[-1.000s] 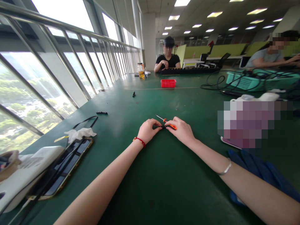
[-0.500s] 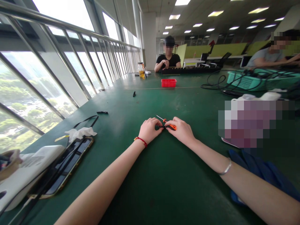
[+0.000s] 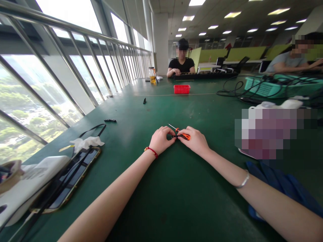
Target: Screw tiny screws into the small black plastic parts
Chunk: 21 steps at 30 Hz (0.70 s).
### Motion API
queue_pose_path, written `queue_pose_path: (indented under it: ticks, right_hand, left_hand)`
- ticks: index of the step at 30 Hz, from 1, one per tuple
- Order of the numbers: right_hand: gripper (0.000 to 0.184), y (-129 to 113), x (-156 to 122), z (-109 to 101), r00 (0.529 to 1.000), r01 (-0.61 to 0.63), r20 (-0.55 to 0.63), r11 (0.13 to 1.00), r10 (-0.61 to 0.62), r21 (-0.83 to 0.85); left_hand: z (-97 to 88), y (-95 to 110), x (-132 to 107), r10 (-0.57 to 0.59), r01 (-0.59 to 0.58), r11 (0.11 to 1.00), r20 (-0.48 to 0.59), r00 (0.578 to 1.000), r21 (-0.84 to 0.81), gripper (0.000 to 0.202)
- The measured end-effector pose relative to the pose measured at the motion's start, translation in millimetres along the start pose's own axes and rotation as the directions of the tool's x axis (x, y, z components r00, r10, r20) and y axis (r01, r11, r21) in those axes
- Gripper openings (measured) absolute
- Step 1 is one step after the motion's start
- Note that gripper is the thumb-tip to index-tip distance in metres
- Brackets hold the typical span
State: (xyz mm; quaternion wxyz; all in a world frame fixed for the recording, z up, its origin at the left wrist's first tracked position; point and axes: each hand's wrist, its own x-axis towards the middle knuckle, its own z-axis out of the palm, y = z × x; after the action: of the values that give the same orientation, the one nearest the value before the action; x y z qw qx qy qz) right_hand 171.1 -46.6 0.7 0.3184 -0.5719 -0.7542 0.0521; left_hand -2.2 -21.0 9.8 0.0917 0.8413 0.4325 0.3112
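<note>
My left hand (image 3: 160, 139) and my right hand (image 3: 195, 140) rest on the green table (image 3: 176, 188), fingertips meeting over a small black part (image 3: 176, 136). Both hands pinch that part from either side. A small screwdriver (image 3: 180, 132) with an orange handle and thin metal tip lies against my right hand's fingers, just behind the black part. My left wrist wears a red cord, my right a silver bangle.
A phone (image 3: 70, 179) with a black strap and crumpled tissue (image 3: 85, 143) lie at left. Small black pieces (image 3: 110, 120) sit further out, with a red tray (image 3: 181, 89) beyond. Blue cloth (image 3: 282, 188) lies right. Two people sit at the far end and right.
</note>
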Motion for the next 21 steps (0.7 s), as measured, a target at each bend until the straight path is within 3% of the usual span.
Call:
queue_pose_path:
  ticks: [16, 21]
  right_hand:
    - [0.017, 1.5, 0.6, 1.3, 1.0, 0.017, -0.011, 1.0, -0.017, -0.018]
    - [0.017, -0.3, -6.1, -8.2, 0.999, 0.03, -0.026, 1.0, -0.029, 0.009]
  left_hand:
    - [2.0, -1.7, -0.4, 0.002, -0.003, 1.0, 0.025, 1.0, 0.023, 0.009]
    - [-9.7, 5.1, -1.5, 0.065, -0.065, 0.996, 0.01, 0.998, 0.066, 0.016]
